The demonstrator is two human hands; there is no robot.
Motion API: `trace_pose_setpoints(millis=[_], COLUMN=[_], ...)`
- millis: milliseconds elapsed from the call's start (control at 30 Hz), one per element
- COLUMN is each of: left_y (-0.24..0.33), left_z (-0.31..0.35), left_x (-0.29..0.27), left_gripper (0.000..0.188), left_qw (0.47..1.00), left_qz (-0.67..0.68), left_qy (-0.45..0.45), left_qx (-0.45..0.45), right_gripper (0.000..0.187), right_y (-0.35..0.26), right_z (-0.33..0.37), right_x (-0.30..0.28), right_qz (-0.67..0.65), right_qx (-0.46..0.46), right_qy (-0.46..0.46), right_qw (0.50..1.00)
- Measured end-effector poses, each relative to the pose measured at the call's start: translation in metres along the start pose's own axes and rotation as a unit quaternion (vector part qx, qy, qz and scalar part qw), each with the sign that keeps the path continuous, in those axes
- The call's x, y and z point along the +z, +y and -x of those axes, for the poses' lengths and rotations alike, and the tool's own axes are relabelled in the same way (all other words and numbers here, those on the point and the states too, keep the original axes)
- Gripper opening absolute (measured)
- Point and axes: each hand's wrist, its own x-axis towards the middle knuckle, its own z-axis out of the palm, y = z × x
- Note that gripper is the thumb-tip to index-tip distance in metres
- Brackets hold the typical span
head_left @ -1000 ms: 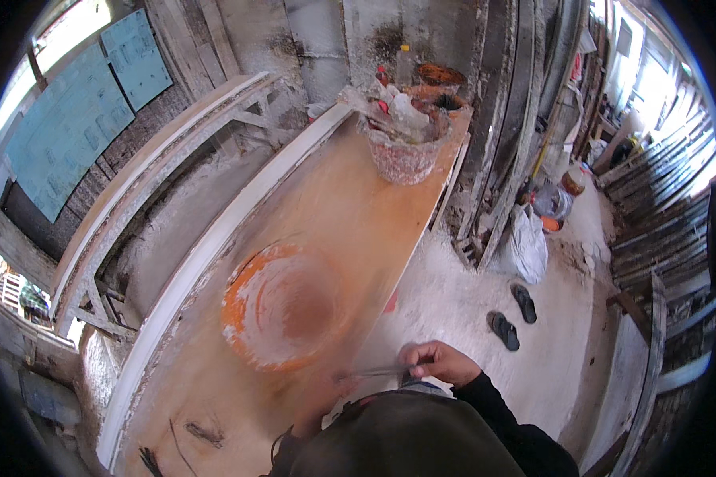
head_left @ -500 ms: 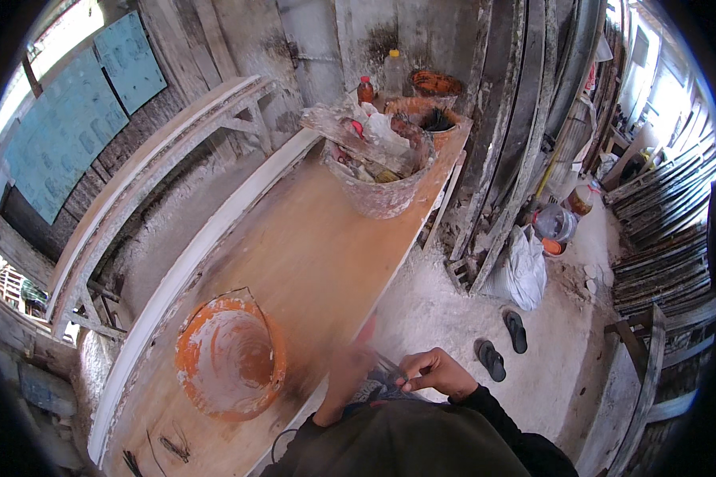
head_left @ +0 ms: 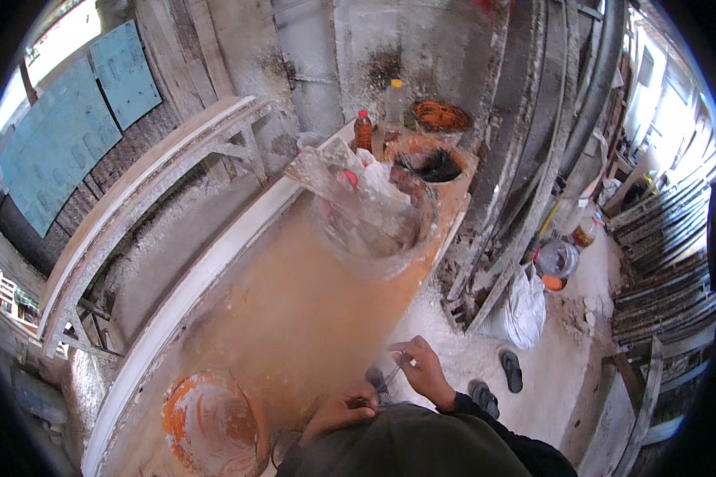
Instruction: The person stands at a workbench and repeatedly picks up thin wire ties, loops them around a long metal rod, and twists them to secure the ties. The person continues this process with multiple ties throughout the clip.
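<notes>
At the lower middle, close to my body, my left hand (head_left: 348, 407) has its fingers curled together at the table's near edge; what they hold, if anything, I cannot make out. Just to its right and a little higher, my right hand (head_left: 422, 370) is closed with thumb and forefinger pinched. A thin strand seems to run down from that pinch toward the left hand, too fine to name. Left of both hands an orange bucket (head_left: 184, 425), smeared with white inside, stands on the brown tabletop (head_left: 294, 294).
On the table's far end, a whitish tub (head_left: 374, 266) holds a board and rags; an orange container (head_left: 468, 163), red bottle (head_left: 363, 131) and clear bottle (head_left: 394, 107) stand behind. A long curved bench (head_left: 147, 187) is left. Sandals (head_left: 511, 371) and a white sack (head_left: 525, 310) lie right.
My hands, close together before, are now further apart, the right one higher than the left. The view has shifted, so the bucket sits lower in the picture.
</notes>
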Motion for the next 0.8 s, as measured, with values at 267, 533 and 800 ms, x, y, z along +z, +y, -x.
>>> trace_pose_setpoints(millis=[267,533,800], left_y=[-0.013,-0.006,0.009], left_z=[-0.034,-0.046,-0.076], left_x=[-0.067,-0.062,-0.004], left_gripper=[0.008,0.005,0.007], left_qw=[0.900,0.855,0.883], left_qz=[-0.045,-0.069,-0.054], left_qy=[0.429,0.512,0.466], left_qx=[0.060,0.041,0.012], right_gripper=[0.017,0.021,0.009], right_y=[-0.003,-0.022,0.039], right_z=[-0.095,-0.129,-0.145], right_x=[-0.001,0.011,0.031], right_qz=[-0.141,-0.286,-0.282], right_qx=[-0.029,0.147,0.026], right_qy=[-0.385,-0.581,-0.488], right_qw=[0.912,0.748,0.825])
